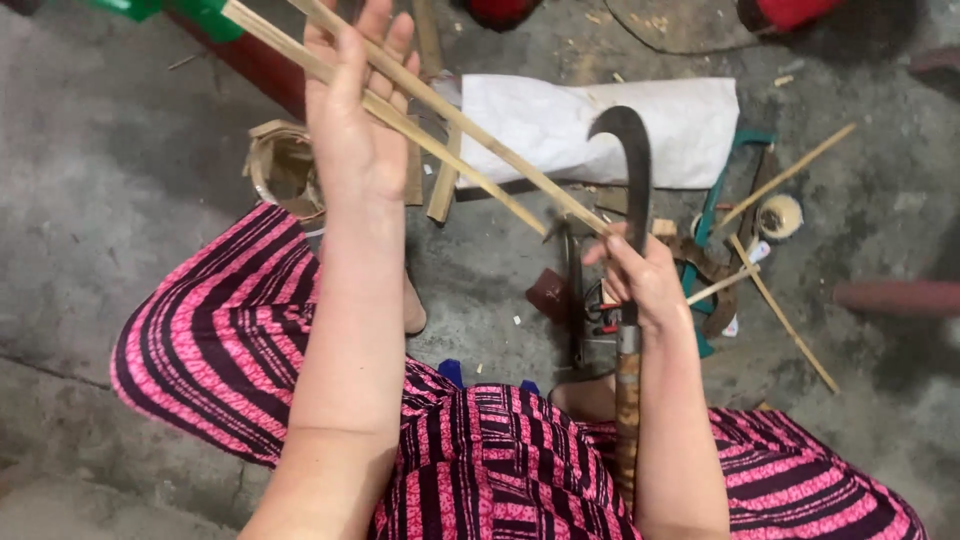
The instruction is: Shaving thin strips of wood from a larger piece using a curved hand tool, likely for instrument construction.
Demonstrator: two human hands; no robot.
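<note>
Fingers of the left hand (352, 110) were loosely curled around two thin bamboo strips (440, 125), the thumb side hidden behind the palm, so how tightly they pinched could not be told. That hand sat at about eleven o'clock from the frame's middle, raised above a knee draped in pink-and-black striped cloth (230, 330). At nine o'clock from the wrist a roll of brown tape (283, 170) lay on the grey concrete floor (110, 180).

The strips were pale tan, flat and narrow, lying nearly side by side. Their long axis ran on a diagonal, from ten o'clock near a green object (205, 15) at the top edge down toward four o'clock, where the lower ends met the right hand near the frame's middle. Behind them a white sack (560, 125) lay on the floor at twelve o'clock.

Further right, the right hand (640, 275) was closed firmly around the handle of a curved knife (630, 160). Its dark blade rose toward twelve o'clock and hooked over to the left at the tip, while the worn handle ran straight down toward six o'clock along the forearm. The strips' lower ends touched the blade just above the fist.

At three o'clock from that hand lay a teal-framed saw (725, 185), a small tape roll (780, 215), and loose bamboo slivers (785, 315) scattered on the concrete.
</note>
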